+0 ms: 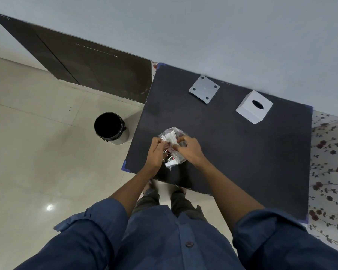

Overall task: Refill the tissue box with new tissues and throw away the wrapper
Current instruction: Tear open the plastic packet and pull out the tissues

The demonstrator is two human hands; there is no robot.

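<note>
A pack of white tissues in a clear printed plastic wrapper (171,140) is held over the near left part of the black table (232,152). My left hand (156,152) pinches the wrapper on its left side. My right hand (189,149) grips it from the right, fingers closed on the plastic. The white tissue box cover (254,106), with an oval slot on top, stands at the far right of the table. Its flat white base plate (204,88), with four dark dots, lies apart at the far middle.
A round bin with a black liner (111,128) stands on the tiled floor just left of the table. A dark wooden panel (82,65) leans along the wall behind it. A floral cloth (328,162) shows past the table's right edge.
</note>
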